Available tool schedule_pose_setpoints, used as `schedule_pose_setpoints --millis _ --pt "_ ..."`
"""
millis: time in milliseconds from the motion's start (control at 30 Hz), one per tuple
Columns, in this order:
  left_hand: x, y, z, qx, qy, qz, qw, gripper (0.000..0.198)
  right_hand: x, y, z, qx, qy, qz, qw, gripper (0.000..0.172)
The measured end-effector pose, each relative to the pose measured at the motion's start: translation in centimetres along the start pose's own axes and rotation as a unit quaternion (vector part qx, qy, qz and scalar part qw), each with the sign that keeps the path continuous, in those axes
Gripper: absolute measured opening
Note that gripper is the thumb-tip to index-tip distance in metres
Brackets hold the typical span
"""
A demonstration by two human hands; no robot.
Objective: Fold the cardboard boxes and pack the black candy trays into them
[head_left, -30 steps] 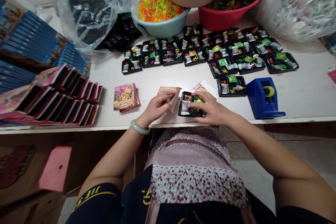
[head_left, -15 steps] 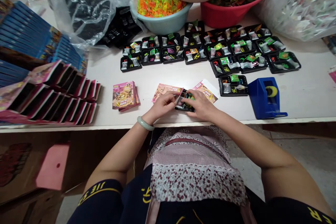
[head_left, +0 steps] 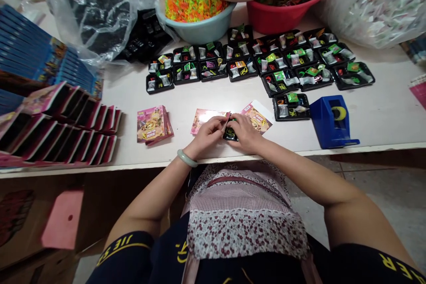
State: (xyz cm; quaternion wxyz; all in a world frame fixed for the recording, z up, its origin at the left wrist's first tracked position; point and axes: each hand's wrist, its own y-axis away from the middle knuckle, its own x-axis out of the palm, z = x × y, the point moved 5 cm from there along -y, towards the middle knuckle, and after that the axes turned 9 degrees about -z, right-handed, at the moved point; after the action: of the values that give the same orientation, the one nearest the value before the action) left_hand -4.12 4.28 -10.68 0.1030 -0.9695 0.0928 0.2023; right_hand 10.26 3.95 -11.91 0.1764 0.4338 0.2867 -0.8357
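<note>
My left hand (head_left: pixel 209 134), with a pale bangle on the wrist, is closed on a pink printed card box (head_left: pixel 206 120) at the table's front. My right hand (head_left: pixel 245 134) grips a small black tray (head_left: pixel 230 134) with green bits in it and presses it against the box's end; the tray's left part is hidden in or behind the box. Beneath the right hand lies another flat printed box (head_left: pixel 258 117). To the left, a few pink boxes (head_left: pixel 152 125) are stacked.
Several filled black trays (head_left: pixel 213 70) stand in rows behind the hands. A blue tape dispenser (head_left: pixel 333 122) is at right, pink boxes (head_left: pixel 60 128) at left. Further back are a blue basin (head_left: pixel 199 29), a red basin (head_left: pixel 286 15) and plastic bags (head_left: pixel 376 9).
My right hand has moved left with the black tray, and less of the tray shows outside the box. My left hand stays at the box. The whole view has shifted slightly.
</note>
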Motion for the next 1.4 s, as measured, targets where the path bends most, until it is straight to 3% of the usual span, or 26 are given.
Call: schedule_pose_setpoints --millis 100,267,433,567,700,733,800,900,1000,1067,1167,1233,1300,1400 --pt "0.6 0.3 -0.6 0.013 -0.022 -0.001 1.0 0.016 -1.2 1.0 -0.4 -0.001 -0.003 -0.021 1.0 0.046" --pt "1.0 0.6 -0.8 0.021 -0.03 -0.003 0.999 0.017 -4.0 4.2 -1.5 0.014 0.045 -0.056 0.997 0.021" --pt "2.2 0.6 -1.2 0.042 -0.009 0.019 0.999 0.016 -1.9 4.9 -1.4 0.025 0.034 -0.019 0.999 0.026" --pt "3.6 0.6 -2.5 0.06 0.005 0.049 0.997 0.014 -0.5 4.0 -0.9 0.064 -0.031 -0.047 0.996 0.021" --pt "1.4 0.4 -4.2 0.021 0.063 0.01 0.998 0.019 -3.3 3.1 -0.7 0.081 -0.151 -0.174 0.97 0.011" --pt "0.4 0.4 -4.6 0.003 0.087 -0.002 0.996 0.019 -4.3 2.9 -0.6 0.07 -0.156 -0.193 0.966 0.017" --pt "-1.5 0.6 -4.9 -0.032 0.138 -0.034 0.989 0.019 -5.6 2.1 0.0 0.022 -0.156 -0.185 0.97 0.035" --pt "-3.4 1.5 -4.4 -0.038 0.218 -0.092 0.971 0.019 -6.0 0.8 1.0 -0.013 -0.177 -0.153 0.972 0.036" --pt "-3.3 3.2 -3.1 -0.007 0.258 -0.117 0.959 0.033 -5.8 0.4 1.3 0.02 -0.18 -0.185 0.966 0.033" --pt "-2.6 4.5 -2.1 0.003 0.24 -0.143 0.96 0.041 -5.3 0.6 1.8 0.013 -0.171 -0.174 0.97 0.028" --pt "-2.2 6.0 -0.7 0.014 0.202 -0.219 0.954 0.048 -4.2 1.4 2.2 0.01 -0.176 -0.135 0.975 0.024" --pt "-2.3 6.7 -0.3 0.042 0.174 -0.261 0.949 0.053 -3.7 2.1 1.8 0.056 -0.221 -0.154 0.961 0.031" --pt "-2.7 7.1 -0.4 0.074 0.125 -0.275 0.95 0.046 -3.3 2.7 1.1 0.115 -0.277 -0.189 0.935 0.036" --pt "-3.1 7.2 -1.0 0.104 0.05 -0.253 0.961 0.032 -2.8 2.9 1.0 0.133 -0.298 -0.209 0.922 0.024"
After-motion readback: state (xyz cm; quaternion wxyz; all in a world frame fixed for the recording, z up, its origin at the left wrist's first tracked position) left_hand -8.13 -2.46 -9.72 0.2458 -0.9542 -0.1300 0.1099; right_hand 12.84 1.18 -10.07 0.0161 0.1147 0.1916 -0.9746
